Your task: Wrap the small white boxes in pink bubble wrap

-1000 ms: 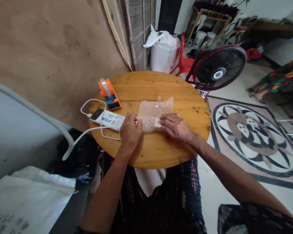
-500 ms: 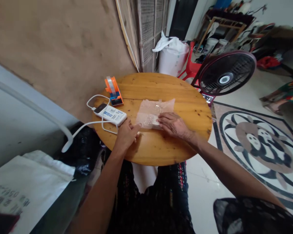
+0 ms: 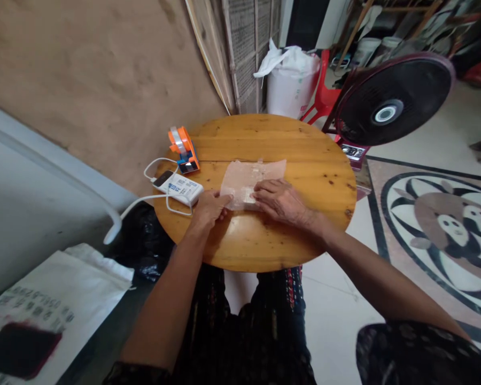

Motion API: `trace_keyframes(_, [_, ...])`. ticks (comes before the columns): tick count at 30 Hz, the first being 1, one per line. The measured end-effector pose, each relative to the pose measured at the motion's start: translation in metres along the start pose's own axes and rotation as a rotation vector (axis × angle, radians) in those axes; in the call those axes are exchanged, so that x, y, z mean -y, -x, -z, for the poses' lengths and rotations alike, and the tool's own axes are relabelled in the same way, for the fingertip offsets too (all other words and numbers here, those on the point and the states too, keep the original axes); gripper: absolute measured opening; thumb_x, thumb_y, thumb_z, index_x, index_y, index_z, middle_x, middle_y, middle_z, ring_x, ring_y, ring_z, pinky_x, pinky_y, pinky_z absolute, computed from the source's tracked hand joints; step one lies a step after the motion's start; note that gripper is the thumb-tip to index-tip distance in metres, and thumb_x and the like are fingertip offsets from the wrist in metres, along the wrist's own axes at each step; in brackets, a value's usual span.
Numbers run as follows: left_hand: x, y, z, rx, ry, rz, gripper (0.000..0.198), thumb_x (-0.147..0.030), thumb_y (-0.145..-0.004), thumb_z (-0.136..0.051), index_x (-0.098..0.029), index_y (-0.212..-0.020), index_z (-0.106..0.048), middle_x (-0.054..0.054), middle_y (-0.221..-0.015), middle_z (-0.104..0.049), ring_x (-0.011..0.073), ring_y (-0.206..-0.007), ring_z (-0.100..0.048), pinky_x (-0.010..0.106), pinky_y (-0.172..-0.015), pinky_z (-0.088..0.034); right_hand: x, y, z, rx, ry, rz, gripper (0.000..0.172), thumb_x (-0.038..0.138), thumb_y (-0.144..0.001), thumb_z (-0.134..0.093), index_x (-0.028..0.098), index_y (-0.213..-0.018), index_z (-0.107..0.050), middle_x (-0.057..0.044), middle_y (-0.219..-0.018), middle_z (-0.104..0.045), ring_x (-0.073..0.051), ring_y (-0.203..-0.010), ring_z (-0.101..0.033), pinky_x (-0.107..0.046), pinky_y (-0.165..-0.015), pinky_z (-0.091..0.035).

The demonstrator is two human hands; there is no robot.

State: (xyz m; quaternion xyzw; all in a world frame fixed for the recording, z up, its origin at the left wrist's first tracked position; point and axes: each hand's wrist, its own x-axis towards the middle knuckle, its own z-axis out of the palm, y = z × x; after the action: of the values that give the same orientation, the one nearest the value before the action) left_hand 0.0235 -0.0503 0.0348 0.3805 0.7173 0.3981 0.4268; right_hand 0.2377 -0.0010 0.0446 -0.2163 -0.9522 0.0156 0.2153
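Note:
A sheet of clear bubble wrap (image 3: 251, 175) lies in the middle of a round wooden table (image 3: 304, 160). My left hand (image 3: 209, 208) rests at the sheet's near left corner, its fingers curled and touching the edge. My right hand (image 3: 279, 201) lies flat on the sheet's near right part, fingers stretched out and pressing it down. A small white item under the wrap, between my hands, is mostly hidden.
A white power bank (image 3: 178, 186) with a phone and white cable sits at the table's left, beside an orange tape dispenser (image 3: 182, 147). A black standing fan (image 3: 393, 101) is at the right rear, a white sack (image 3: 291, 80) behind the table, a white bag (image 3: 44, 305) at lower left.
My left hand slid off the wrap's left part back to its near left corner. My right hand stayed on the sheet. The camera view shifted slightly.

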Motion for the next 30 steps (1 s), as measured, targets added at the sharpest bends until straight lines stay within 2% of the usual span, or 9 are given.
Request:
trace_keyframes(5, [0.000, -0.005, -0.005, -0.001, -0.011, -0.041, 0.014, -0.023, -0.072, -0.058, -0.017, -0.061, -0.053, -0.006, -0.039, -0.044, 0.0077, -0.033, -0.039, 0.018, -0.034, -0.026, -0.002, 0.000, 0.000, 0.000, -0.006, 0.001, 0.022, 0.029, -0.096, -0.049, 0.017, -0.096, -0.067, -0.011, -0.108, -0.067, -0.024, -0.101, -0.058, -0.038, -0.086, -0.038])
trace_keyframes(12, [-0.002, -0.009, -0.010, -0.038, -0.099, -0.152, 0.023, -0.035, -0.073, -0.061, -0.019, -0.060, -0.051, -0.006, -0.042, -0.046, 0.0085, -0.034, -0.040, 0.019, -0.034, -0.027, -0.004, -0.003, 0.000, 0.010, -0.006, 0.016, 0.021, 0.028, -0.096, -0.049, 0.017, -0.097, -0.067, -0.010, -0.108, -0.067, -0.024, -0.102, -0.058, -0.038, -0.086, -0.036])
trace_keyframes(21, [-0.015, 0.005, -0.025, -0.008, -0.020, -0.271, 0.017, -0.030, -0.074, -0.060, -0.019, -0.064, -0.051, -0.006, -0.050, -0.051, 0.0086, -0.041, -0.047, 0.019, -0.041, -0.035, -0.006, -0.003, -0.001, -0.015, -0.017, 0.024, 0.024, 0.032, -0.097, -0.048, 0.019, -0.094, -0.068, -0.010, -0.106, -0.067, -0.024, -0.100, -0.058, -0.039, -0.085, -0.037])
trace_keyframes(30, [-0.025, 0.017, -0.033, -0.075, -0.382, -0.490, 0.009, -0.022, -0.075, -0.058, -0.017, -0.067, -0.056, -0.002, -0.067, -0.057, 0.0113, -0.062, -0.052, 0.022, -0.058, -0.038, -0.008, -0.003, -0.001, -0.025, -0.073, 0.005, 0.023, 0.034, -0.096, -0.051, 0.019, -0.097, -0.068, -0.010, -0.108, -0.068, -0.024, -0.101, -0.059, -0.039, -0.088, -0.036])
